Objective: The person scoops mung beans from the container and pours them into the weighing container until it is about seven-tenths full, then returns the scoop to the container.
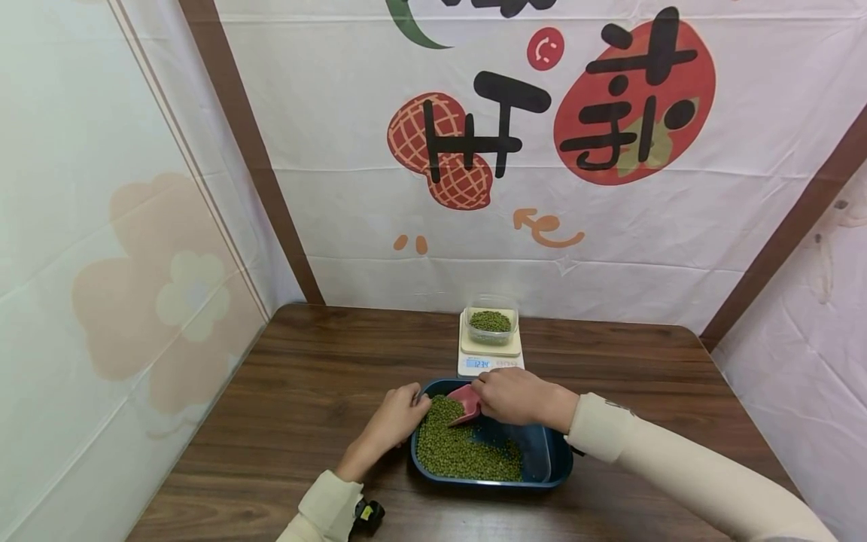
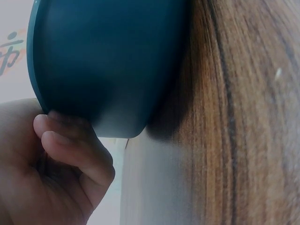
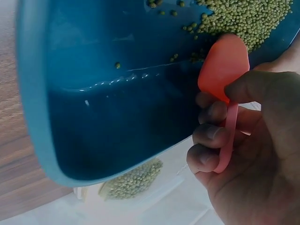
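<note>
A dark blue rectangular basin (image 1: 492, 484) stands on the table with green mung beans (image 1: 460, 455) heaped mostly in its left and near part. My left hand (image 1: 395, 418) grips its far left corner, fingers curled at the rim; the basin's outer wall (image 2: 112, 61) fills much of the left wrist view. With my right hand (image 1: 512, 397) I hold a small pink scoop (image 3: 226, 65) by its handle. The thumb presses near the bowl, and the other fingers wrap the handle. The scoop's tip meets the edge of the beans, and its bowl looks bare in the right wrist view.
Just behind the basin, a white kitchen scale (image 1: 473, 367) shows lit digits. On it sits a clear plastic container (image 1: 491, 339) partly filled with green beans. A printed cloth wall (image 1: 339, 188) rises at the table's back edge. The brown wooden table (image 1: 325, 376) extends to both sides.
</note>
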{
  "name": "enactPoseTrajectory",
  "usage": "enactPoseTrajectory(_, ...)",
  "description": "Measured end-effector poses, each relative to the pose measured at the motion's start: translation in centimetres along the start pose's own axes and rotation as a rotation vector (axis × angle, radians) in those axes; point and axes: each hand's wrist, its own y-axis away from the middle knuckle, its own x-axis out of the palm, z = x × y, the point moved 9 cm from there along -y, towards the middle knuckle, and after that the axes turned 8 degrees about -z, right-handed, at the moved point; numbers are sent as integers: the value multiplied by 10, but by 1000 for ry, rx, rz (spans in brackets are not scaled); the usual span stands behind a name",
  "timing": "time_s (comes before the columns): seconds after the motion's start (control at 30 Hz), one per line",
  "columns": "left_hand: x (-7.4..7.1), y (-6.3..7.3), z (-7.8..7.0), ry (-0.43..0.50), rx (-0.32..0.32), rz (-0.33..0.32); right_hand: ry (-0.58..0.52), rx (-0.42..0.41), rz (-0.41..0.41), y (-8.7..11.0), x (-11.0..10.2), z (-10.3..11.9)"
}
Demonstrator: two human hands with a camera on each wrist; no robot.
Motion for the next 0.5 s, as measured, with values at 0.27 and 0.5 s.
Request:
enactPoseTrajectory(0.27, 0, -1, 0, -11, 5, -11, 17, -24, 9, -7, 1, 8)
enactPoseTrajectory(0.5, -1, -1, 0, -17, -7, -16, -50, 29, 108, -11, 12, 11)
